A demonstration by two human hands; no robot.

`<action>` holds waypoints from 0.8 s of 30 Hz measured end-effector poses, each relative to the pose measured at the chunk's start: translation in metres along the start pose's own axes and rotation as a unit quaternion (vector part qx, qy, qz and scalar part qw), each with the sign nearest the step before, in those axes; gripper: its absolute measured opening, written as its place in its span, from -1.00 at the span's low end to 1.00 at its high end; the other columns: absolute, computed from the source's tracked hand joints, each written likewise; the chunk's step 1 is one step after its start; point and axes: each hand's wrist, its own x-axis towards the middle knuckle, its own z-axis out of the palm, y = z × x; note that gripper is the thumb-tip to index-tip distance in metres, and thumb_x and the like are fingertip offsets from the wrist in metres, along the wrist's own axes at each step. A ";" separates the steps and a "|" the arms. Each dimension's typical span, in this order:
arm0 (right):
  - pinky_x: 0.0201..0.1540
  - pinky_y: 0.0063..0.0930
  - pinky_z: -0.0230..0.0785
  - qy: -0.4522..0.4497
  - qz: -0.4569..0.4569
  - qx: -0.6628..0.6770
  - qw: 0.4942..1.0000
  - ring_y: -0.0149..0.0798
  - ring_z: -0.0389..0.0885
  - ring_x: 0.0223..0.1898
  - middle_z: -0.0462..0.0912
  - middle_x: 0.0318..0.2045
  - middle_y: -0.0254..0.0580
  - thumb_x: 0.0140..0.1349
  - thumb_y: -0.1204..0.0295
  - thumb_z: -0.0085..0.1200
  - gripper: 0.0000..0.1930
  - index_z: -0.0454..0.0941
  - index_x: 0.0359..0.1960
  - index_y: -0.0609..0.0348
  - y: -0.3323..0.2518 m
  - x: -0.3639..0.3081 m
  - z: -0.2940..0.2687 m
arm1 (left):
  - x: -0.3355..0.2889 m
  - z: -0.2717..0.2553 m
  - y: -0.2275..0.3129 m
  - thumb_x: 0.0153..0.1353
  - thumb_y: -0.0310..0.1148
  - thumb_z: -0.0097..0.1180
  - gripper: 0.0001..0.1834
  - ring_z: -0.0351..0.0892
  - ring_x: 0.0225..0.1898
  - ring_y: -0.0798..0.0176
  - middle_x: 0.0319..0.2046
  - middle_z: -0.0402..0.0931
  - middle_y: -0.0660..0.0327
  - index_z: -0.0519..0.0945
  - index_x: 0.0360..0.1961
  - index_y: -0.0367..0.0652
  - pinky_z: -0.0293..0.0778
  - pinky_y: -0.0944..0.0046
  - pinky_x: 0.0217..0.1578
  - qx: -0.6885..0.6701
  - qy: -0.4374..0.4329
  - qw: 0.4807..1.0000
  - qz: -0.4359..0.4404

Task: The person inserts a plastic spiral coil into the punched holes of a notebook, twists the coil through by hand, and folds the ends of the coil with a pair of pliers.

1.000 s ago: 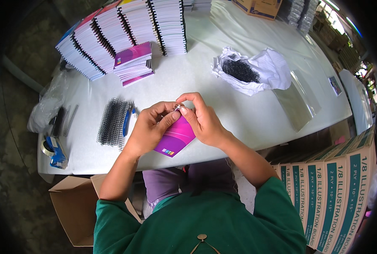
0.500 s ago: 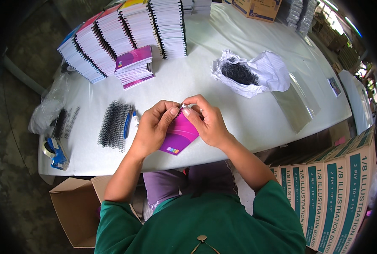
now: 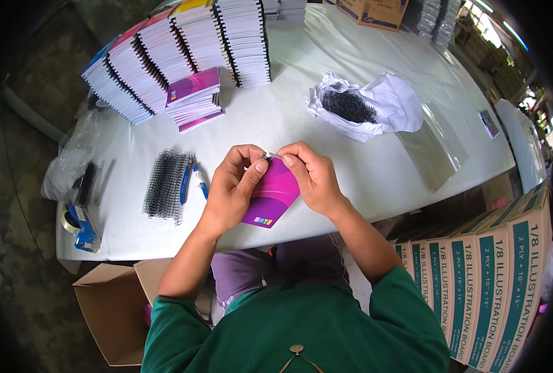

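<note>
A small purple notebook (image 3: pixel 275 189) is held above the near edge of the table, tilted with a lower corner toward me. My left hand (image 3: pixel 228 193) grips its left side, thumb and fingers closed near the dark coils at the top. At the upper edge my right hand (image 3: pixel 319 183) pinches the notebook between thumb and forefinger. A small whitish piece shows between the fingertips; I cannot tell if it is a page edge. Left of my hands lie a bundle of black spiral coils (image 3: pixel 163 186) and a blue-handled tool (image 3: pixel 200 180).
Tall stacks of coil-bound books (image 3: pixel 245 50) stand at the back left, behind a short pile of purple notebooks (image 3: pixel 196 102). Crumpled white wrapping (image 3: pixel 397 105) holds small black coils (image 3: pixel 349 107). Clear sheets (image 3: pixel 435 152) lie right; a tape dispenser (image 3: pixel 85 233) sits left. Cartons (image 3: pixel 475 280) stand right.
Both hands have shifted slightly right with the notebook. My right hand has moved a little away from the left along the top edge, uncovering more of the cover and the whitish piece.
</note>
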 end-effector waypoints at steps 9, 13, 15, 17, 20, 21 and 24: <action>-0.40 -0.47 0.38 0.004 0.001 -0.010 1.000 -0.25 0.57 -0.47 0.57 -0.47 -0.08 0.27 0.47 -0.02 -0.88 0.42 -0.24 0.25 0.001 -0.005 0.003 | 0.000 -0.004 0.017 0.21 -0.41 0.09 -0.83 0.42 -0.41 0.48 -0.45 0.50 0.25 0.54 -0.29 -0.32 0.39 0.45 -0.35 0.090 -0.022 0.994 -0.054; -0.29 -0.43 0.37 -0.043 0.012 0.019 0.999 -0.22 0.59 -0.36 0.60 -0.40 -0.11 0.23 0.51 0.01 -0.88 0.42 -0.23 0.24 0.000 -0.003 0.006 | 0.000 -0.011 0.008 0.14 -0.40 0.18 -0.85 0.42 -0.40 0.49 -0.46 0.50 0.32 0.54 -0.35 -0.26 0.36 0.45 -0.29 0.205 0.027 0.978 0.029; -0.20 -0.42 0.35 -0.060 0.013 0.016 0.998 -0.21 0.59 -0.27 0.62 -0.34 -0.14 0.21 0.53 0.02 -0.88 0.43 -0.22 0.21 0.003 -0.001 0.003 | 0.000 -0.008 0.006 0.10 -0.41 0.23 -0.86 0.43 -0.39 0.47 -0.48 0.49 0.34 0.54 -0.39 -0.24 0.35 0.42 -0.26 0.215 0.049 0.975 0.040; -0.10 -0.42 0.30 -0.069 0.010 -0.017 0.997 -0.21 0.58 -0.18 0.64 -0.27 -0.19 0.18 0.56 0.03 -0.85 0.44 -0.21 0.17 0.010 0.001 -0.005 | 0.002 -0.013 0.014 0.14 -0.41 0.17 -0.84 0.43 -0.25 0.38 -0.36 0.48 0.24 0.52 -0.29 -0.24 0.32 0.36 -0.14 0.214 -0.021 0.974 0.067; 0.07 -0.39 0.16 -0.013 -0.065 0.067 0.996 -0.23 0.53 -0.06 0.64 -0.21 -0.25 0.14 0.61 0.03 -0.80 0.47 -0.20 0.09 0.041 0.003 -0.014 | 0.014 -0.035 0.011 0.26 -0.22 -0.01 -0.59 0.38 -0.01 0.13 -0.07 0.42 0.05 0.39 0.05 -0.24 0.24 0.23 0.03 0.316 -0.007 0.945 0.084; 0.19 -0.33 0.00 -0.057 -0.085 -0.034 0.994 -0.21 0.42 0.09 0.63 -0.16 -0.27 0.12 0.66 -0.02 -0.76 0.48 -0.20 0.06 0.047 0.007 -0.020 | 0.020 -0.056 0.001 0.26 -0.17 -0.03 -0.54 0.31 0.08 0.07 0.02 0.36 0.03 0.35 0.11 -0.18 0.18 0.12 0.09 0.446 0.045 0.891 0.070; 0.26 -0.27 -0.12 -0.208 -0.010 -0.285 0.936 -0.17 0.34 0.19 0.60 -0.08 -0.29 0.11 0.70 -0.09 -0.73 0.47 -0.20 0.06 0.080 -0.008 -0.028 | 0.013 -0.121 -0.061 0.28 0.02 -0.16 -0.44 0.00 0.30 -0.08 0.26 0.10 0.03 0.21 0.26 0.07 -0.06 -0.24 0.20 0.730 0.117 0.668 -0.085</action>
